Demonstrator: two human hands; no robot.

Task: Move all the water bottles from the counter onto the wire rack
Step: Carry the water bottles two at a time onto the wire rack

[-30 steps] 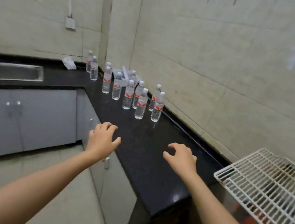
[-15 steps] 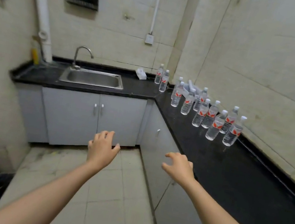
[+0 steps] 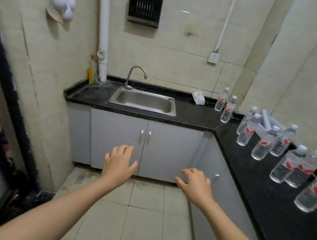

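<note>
Water bottles [image 3: 263, 144] upright in a loose line along the right-hand run of the black worktop [image 3: 287, 223], clear with red labels and white caps; nearest ones cut off at the frame's right edge. Two more bottles [image 3: 225, 106] back in the corner by the wall, near a small white pack [image 3: 198, 98]. Further left, a steel sink [image 3: 143, 101] with a curved tap [image 3: 133, 75], grey cabinet doors [image 3: 142, 146] below. Left hand [image 3: 118, 163] and right hand [image 3: 197, 184] both out over the tiled floor [image 3: 136, 221], palms down, fingers spread and loosely curled, grip empty on each, well apart from the bottles. Wire rack out of view.
</note>
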